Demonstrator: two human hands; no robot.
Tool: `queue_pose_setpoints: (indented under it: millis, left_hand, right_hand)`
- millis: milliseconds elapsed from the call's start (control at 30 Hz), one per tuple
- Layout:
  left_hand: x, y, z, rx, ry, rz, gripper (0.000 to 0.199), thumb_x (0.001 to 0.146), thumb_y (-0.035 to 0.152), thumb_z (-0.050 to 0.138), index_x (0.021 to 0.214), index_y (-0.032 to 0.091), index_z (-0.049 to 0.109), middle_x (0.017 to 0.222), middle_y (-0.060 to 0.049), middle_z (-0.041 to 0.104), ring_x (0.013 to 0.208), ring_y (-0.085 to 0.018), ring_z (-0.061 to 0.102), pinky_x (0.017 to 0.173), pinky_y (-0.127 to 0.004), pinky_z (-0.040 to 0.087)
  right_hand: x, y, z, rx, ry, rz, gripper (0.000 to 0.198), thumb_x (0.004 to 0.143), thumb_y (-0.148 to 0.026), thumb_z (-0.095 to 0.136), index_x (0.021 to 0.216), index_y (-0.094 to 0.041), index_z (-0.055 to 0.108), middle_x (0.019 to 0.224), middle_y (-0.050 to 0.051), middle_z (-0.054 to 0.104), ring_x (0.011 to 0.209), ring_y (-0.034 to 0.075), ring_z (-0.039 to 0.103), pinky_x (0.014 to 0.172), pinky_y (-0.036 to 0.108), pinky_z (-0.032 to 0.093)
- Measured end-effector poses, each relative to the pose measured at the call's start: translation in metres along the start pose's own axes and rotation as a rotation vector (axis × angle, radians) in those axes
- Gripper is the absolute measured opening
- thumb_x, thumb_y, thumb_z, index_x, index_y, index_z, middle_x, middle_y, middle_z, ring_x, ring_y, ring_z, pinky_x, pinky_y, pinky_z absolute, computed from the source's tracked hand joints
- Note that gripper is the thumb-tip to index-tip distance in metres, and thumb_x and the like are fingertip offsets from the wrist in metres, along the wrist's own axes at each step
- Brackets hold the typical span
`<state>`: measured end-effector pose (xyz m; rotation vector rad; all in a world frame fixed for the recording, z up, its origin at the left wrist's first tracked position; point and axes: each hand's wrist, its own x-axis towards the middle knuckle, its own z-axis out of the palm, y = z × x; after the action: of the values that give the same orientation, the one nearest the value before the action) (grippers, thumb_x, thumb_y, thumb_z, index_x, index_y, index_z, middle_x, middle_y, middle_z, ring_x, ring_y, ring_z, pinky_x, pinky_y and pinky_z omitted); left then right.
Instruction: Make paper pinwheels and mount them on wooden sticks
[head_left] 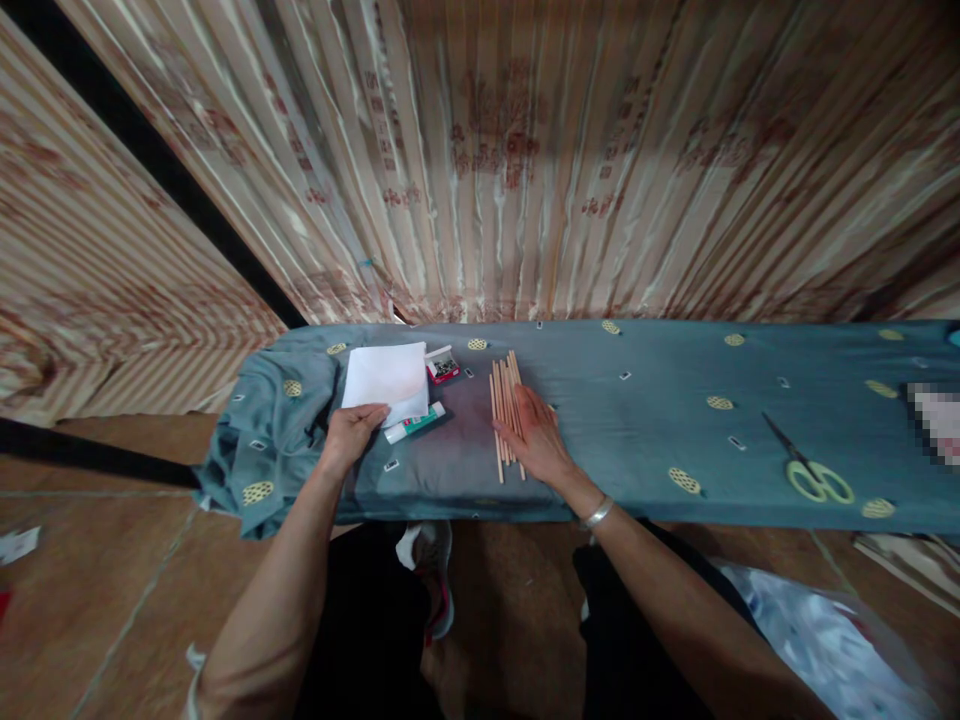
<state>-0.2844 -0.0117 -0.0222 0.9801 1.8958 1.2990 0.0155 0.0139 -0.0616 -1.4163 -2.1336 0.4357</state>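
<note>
At the near left corner of a stack of white paper (386, 380), my left hand (354, 435) is closed, its fingers on the edge. Just below the paper lies a white and green glue stick (415, 423). Beside the paper's right edge sits a small red and white box (442, 366), its flap up and small dark items inside. My right hand (541, 440) rests against several thin wooden sticks (501, 410), thumb across them and fingers apart from it. It partly covers the sticks, which lie roughly side by side.
A blue-grey patterned cloth (630, 440) covers the long, narrow surface, bunched at its left end. Scissors (810, 470) with pale green handles lie open on the right. A patterned curtain (510, 180) hangs behind. A clear plastic bag (832, 640) is on the floor at right.
</note>
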Motion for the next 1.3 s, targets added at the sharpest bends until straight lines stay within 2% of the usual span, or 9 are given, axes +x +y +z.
queue_pose_setpoints:
  millis: [200,367,533,600,700,800,1033,1200,1300]
  left_hand:
    - [0.004,0.006,-0.011,-0.152,0.260,0.009,0.016,0.047,0.023,0.078,0.058,0.016,0.068,0.050,0.003,0.061,0.050,-0.013,0.052,0.056,-0.027,0.045]
    - [-0.005,0.042,-0.028,-0.390,0.387,0.076,0.018,0.056,0.020,0.073,0.056,0.019,0.055,0.052,0.007,0.056,0.058,-0.010,0.055,0.068,-0.026,0.052]
    - [-0.047,0.089,0.016,-0.568,0.244,0.307,0.018,0.051,0.019,0.080,0.061,0.018,0.065,0.060,0.005,0.065,0.064,-0.012,0.061,0.080,-0.031,0.054]
    - [-0.068,0.098,0.049,-0.485,0.040,0.362,0.016,0.057,0.022,0.078,0.071,0.017,0.072,0.080,-0.001,0.074,0.081,-0.018,0.068,0.088,-0.035,0.053]
    - [-0.089,0.096,0.095,-0.400,-0.191,0.328,0.013,0.061,0.025,0.075,0.073,0.019,0.074,0.090,-0.006,0.077,0.092,-0.022,0.069,0.090,-0.035,0.052]
    - [-0.093,0.085,0.121,-0.357,-0.227,0.242,0.016,0.061,0.028,0.074,0.074,0.018,0.075,0.083,-0.006,0.076,0.082,-0.022,0.070,0.083,-0.035,0.054]
    - [-0.074,0.078,0.120,-0.372,-0.114,0.244,0.021,0.062,0.030,0.073,0.078,0.017,0.075,0.076,-0.003,0.075,0.074,-0.019,0.067,0.076,-0.031,0.053]
    - [-0.060,0.078,0.112,-0.432,-0.017,0.283,0.018,0.059,0.028,0.074,0.073,0.017,0.073,0.072,-0.001,0.073,0.070,-0.016,0.065,0.072,-0.028,0.052]
    - [-0.053,0.078,0.110,-0.430,0.001,0.285,0.018,0.061,0.029,0.073,0.075,0.017,0.073,0.073,-0.001,0.074,0.070,-0.016,0.065,0.073,-0.028,0.052]
  right_hand:
    - [0.000,0.001,0.000,0.010,0.011,-0.008,0.070,0.093,-0.052,0.044,0.148,-0.012,0.029,0.148,0.023,0.042,0.140,0.032,0.038,0.111,0.055,0.032]
    - [-0.001,0.000,-0.007,0.078,0.050,-0.005,0.070,0.093,-0.052,0.044,0.147,-0.010,0.031,0.147,0.023,0.044,0.139,0.031,0.039,0.112,0.053,0.034]
    - [0.000,0.006,-0.028,0.147,0.159,0.062,0.072,0.094,-0.055,0.038,0.146,-0.006,0.033,0.150,0.023,0.041,0.142,0.031,0.036,0.115,0.051,0.031]
    - [0.001,0.014,-0.037,0.184,0.174,0.125,0.069,0.095,-0.054,0.035,0.146,-0.008,0.034,0.148,0.022,0.044,0.138,0.029,0.043,0.113,0.049,0.036]
    - [-0.001,0.023,-0.043,0.218,0.130,0.191,0.062,0.097,-0.049,0.035,0.147,-0.013,0.035,0.139,0.020,0.055,0.122,0.027,0.059,0.101,0.047,0.048]
    - [-0.006,0.019,-0.035,0.193,0.089,0.165,0.064,0.093,-0.051,0.043,0.144,-0.013,0.040,0.140,0.019,0.054,0.128,0.030,0.054,0.105,0.048,0.044]
    - [-0.005,-0.027,0.005,-0.053,0.050,0.104,0.087,0.086,-0.049,0.057,0.149,0.000,0.022,0.152,0.032,0.029,0.144,0.040,0.025,0.111,0.060,0.029]
    - [0.005,-0.046,0.020,0.011,0.058,0.020,0.078,0.083,-0.022,0.053,0.149,-0.002,0.018,0.158,0.027,0.019,0.149,0.035,0.012,0.115,0.056,0.025]
    - [0.010,-0.058,0.031,0.063,0.062,-0.011,0.078,0.084,-0.023,0.050,0.149,-0.001,0.015,0.158,0.026,0.018,0.149,0.035,0.008,0.116,0.056,0.024]
